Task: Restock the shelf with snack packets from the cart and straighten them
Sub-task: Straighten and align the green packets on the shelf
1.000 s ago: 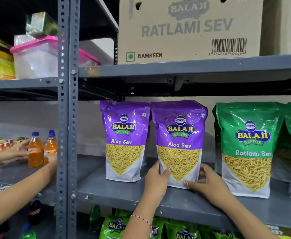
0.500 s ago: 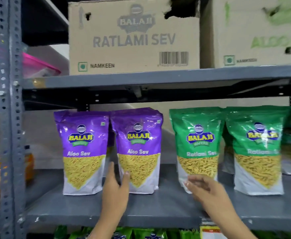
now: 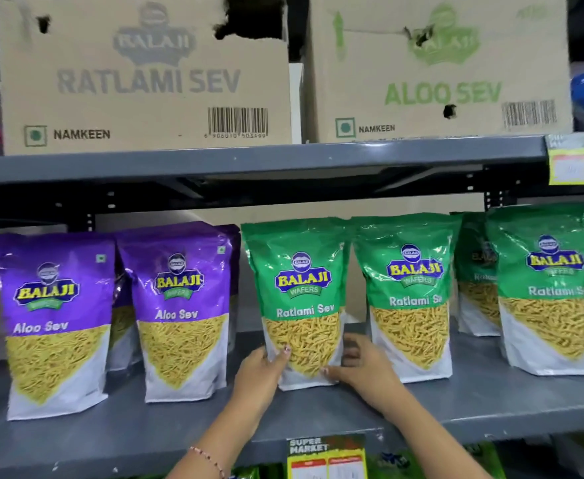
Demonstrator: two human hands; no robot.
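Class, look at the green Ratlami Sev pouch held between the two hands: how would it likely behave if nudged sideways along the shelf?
The Ratlami Sev pouch stands tall on a narrow base, so it would probably tip rather than slide. Its glossy film looks slippery, which may be why the left hand and right hand grip its bottom corners. The creased top suggests it is floppy, not stiff.

On the shelf (image 3: 180, 430) stand 2 front purple Aloo Sev packets (image 3: 55, 326), at 9 o'clock, with more purple partly hidden behind. From centre toward 3 o'clock are 3 front green Ratlami Sev packets (image 3: 301, 299) plus 1 behind. At 12 o'clock sit 2 cardboard cartons (image 3: 145, 74).
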